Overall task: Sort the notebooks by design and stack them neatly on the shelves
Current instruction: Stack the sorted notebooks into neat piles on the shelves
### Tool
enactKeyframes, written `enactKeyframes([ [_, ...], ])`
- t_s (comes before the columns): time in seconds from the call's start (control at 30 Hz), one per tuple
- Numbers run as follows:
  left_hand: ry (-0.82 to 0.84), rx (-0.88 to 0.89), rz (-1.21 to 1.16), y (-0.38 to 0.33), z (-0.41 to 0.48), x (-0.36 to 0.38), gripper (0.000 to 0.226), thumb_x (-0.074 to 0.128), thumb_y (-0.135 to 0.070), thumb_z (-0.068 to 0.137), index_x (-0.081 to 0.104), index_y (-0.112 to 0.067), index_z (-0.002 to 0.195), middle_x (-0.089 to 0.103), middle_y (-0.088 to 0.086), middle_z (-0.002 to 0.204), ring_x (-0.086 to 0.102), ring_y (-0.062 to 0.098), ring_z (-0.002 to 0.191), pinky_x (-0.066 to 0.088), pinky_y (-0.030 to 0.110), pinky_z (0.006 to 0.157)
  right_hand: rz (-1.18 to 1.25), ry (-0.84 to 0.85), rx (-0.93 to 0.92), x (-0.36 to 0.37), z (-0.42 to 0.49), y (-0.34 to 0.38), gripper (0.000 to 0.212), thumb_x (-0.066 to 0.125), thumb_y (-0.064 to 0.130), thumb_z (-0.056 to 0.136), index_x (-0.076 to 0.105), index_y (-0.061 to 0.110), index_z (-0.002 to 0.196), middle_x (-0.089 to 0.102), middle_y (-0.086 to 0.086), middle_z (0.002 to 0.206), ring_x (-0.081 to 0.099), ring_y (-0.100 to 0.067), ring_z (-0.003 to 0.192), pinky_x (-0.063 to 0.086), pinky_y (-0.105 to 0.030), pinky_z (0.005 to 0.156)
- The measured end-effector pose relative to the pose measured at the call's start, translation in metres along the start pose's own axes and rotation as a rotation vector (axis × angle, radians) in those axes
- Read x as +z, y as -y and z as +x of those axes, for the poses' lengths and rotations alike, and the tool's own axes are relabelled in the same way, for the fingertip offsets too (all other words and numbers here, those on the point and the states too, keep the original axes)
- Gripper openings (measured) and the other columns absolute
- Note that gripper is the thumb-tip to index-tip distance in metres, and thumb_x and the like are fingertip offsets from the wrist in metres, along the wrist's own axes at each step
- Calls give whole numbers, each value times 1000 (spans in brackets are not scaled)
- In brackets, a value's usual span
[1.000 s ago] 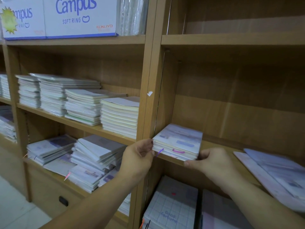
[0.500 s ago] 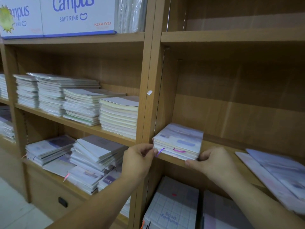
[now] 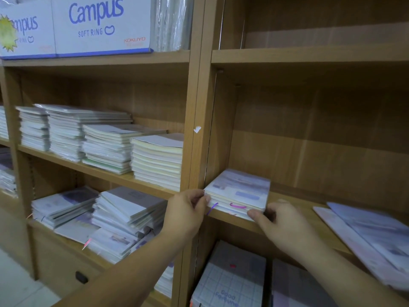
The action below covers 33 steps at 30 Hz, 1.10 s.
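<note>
Tan wooden shelving unit (image 3: 197, 103) fills the view, a central upright dividing two bays. White Campus boxes (image 3: 97, 25) at 11 o'clock. Pale tiled floor (image 3: 20, 284) at 8 o'clock. Dim, even light.

A single head-worn camera looks forward and slightly down, close to the wooden shelves (image 3: 287, 56), facing their front edges at arm's reach.

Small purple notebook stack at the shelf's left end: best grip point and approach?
Come from the open front and clamp the notebook stack at its two front corners, as the left hand and right hand do. The upright panel blocks its left side, and squeezing both corners keeps the loose books squared.
</note>
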<state>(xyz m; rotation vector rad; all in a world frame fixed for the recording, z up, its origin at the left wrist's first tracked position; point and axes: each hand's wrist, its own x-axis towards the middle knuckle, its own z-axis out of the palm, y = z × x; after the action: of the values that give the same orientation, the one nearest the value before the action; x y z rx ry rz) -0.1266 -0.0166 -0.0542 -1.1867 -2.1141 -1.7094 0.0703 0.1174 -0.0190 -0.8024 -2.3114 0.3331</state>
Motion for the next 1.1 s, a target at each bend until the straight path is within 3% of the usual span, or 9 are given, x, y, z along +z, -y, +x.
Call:
enactKeyframes([
  [0.23, 16, 28, 85, -6, 2, -2, 24, 62, -35, 100, 75, -23, 116, 67, -21, 82, 61, -7, 80, 46, 7, 65, -26, -1, -32, 3, 1, 1, 46, 59, 58, 92, 59, 19, 67, 51, 3, 76, 52, -8, 66, 35, -29, 59],
  [0.33, 12, 32, 79, -5, -4, -7, 23, 63, -33, 99, 74, -24, 117, 68, -20, 86, 63, -6, 83, 48, 7, 66, 36, 5, 11, 0, -1, 3, 55, 65, 56, 90, 52, 15, 55, 47, 9, 58, 48, -6, 54, 28, -23, 49],
  [0.4, -26, 40, 37, -7, -12, -12, 11, 64, -28, 98, 72, -28, 105, 69, -19, 82, 66, -2, 82, 47, 7, 64, 142, 39, 70, -7, -6, 7, 60, 68, 50, 89, 45, 13, 49, 36, 8, 43, 39, -8, 43, 28, -23, 46],
  [0.5, -16, 83, -47, -26, -29, -15, 10, 66, -19, 96, 70, -26, 91, 67, -15, 75, 65, 4, 78, 50, 16, 60, 182, 80, 92, -28, -15, 10, 45, 73, 44, 88, 61, 15, 55, 48, 11, 44, 46, -3, 47, 30, -18, 46],
  [0.57, 75, 109, -90, -52, -41, -9, 12, 67, -17, 95, 70, -27, 89, 68, -15, 79, 65, 8, 75, 51, 21, 59, 178, 67, 43, -53, -23, 11, 32, 75, 42, 87, 73, 22, 62, 65, 13, 56, 56, 1, 56, 40, -21, 53],
  [0.73, 386, 81, -188, -119, -69, 51, 9, 70, -17, 92, 73, -26, 93, 68, -6, 71, 59, 1, 60, 44, 13, 56, -4, -53, -52, -127, -40, -21, 27, 68, 45, 91, 79, 24, 79, 72, 11, 71, 66, -3, 73, 52, -23, 67],
  [0.87, 641, -77, -305, -160, -93, 110, 9, 69, -28, 94, 67, -24, 102, 69, 4, 69, 62, 8, 62, 47, 19, 58, -249, -41, 194, -171, -53, -92, 36, 62, 56, 89, 77, 25, 101, 74, 8, 106, 67, -11, 97, 55, -32, 84],
  [1.0, 568, -250, -404, -180, -108, 153, 38, 71, -55, 78, 63, -19, 87, 75, 9, 80, 72, 26, 78, 61, 48, 79, -214, 96, 444, -186, -75, -145, 73, 61, 71, 84, 64, 17, 134, 62, -2, 139, 57, -17, 128, 43, -28, 103],
  [1.1, 492, -391, -484, -191, -109, 168, 32, 81, -34, 82, 62, -11, 94, 75, 14, 87, 74, 31, 81, 62, 50, 74, -122, 125, 499, -189, -84, -161, 86, 58, 76, 83, 54, 17, 145, 50, 0, 152, 47, -18, 139, 35, -28, 113],
])
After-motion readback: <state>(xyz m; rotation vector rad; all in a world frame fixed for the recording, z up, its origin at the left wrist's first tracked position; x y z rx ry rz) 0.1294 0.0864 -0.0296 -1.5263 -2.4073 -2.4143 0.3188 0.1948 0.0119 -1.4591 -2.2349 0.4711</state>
